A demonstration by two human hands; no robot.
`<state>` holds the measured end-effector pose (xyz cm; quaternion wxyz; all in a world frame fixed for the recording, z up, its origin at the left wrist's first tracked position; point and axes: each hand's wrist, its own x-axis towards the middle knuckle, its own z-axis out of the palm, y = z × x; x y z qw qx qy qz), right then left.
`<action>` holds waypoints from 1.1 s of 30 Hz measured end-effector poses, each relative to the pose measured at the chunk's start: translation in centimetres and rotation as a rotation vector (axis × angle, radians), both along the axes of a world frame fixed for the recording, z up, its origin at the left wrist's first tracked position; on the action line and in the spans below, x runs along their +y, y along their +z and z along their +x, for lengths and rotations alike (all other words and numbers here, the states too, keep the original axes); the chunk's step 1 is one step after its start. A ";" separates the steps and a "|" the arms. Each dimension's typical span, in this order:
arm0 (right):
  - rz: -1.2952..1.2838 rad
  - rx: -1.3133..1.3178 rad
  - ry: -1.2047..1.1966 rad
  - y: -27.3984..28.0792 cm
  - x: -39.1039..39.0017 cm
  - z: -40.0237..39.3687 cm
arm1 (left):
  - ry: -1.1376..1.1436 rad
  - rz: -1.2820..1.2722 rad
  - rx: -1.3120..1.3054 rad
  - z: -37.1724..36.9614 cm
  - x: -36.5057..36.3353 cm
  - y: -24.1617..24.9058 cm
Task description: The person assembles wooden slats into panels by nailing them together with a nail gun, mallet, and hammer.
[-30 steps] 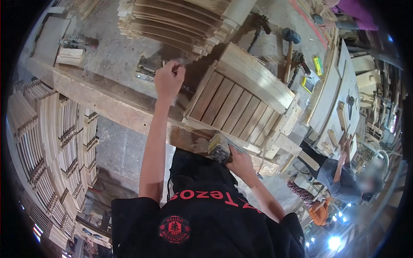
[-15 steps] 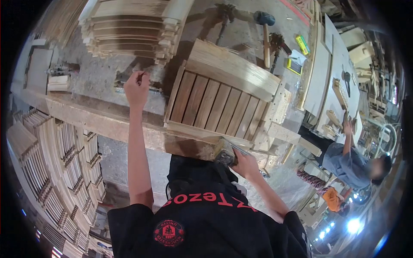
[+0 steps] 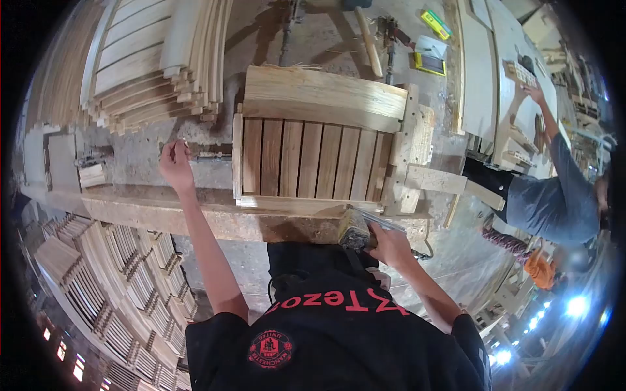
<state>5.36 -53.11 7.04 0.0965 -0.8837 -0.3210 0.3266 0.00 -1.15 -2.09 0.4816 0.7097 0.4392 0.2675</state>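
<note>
My right hand [image 3: 390, 246] is wrapped round a worn nail gun [image 3: 355, 232], held at the front edge of the bench beside a slatted wooden panel [image 3: 313, 159]. The panel lies flat, with several brown slats between pale rails; a wide pale board [image 3: 326, 91] runs along its far side. My left hand [image 3: 176, 164] is over the bench, left of the panel and apart from it. Its fingers are pinched together, and a tiny light spot shows at the tips, too small to name.
Stacked slatted panels [image 3: 140, 65] stand at the back left. A mallet [image 3: 369, 42], a clamp [image 3: 391, 39] and a yellow-green box [image 3: 435, 25] lie behind the panel. More slatted pieces [image 3: 91, 280] are on the floor at left. A co-worker [image 3: 551, 195] reaches over a table at right.
My view has turned, so the panel now looks straighter. My left hand has moved left and slightly nearer to me, still pinched. My right hand still holds the nail gun by the bench edge.
</note>
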 end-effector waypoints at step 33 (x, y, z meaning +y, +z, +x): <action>0.774 0.057 -1.326 -2.5 2.5 17.3 | -0.060 -1.764 -0.166 28.9 -7.4 -2.1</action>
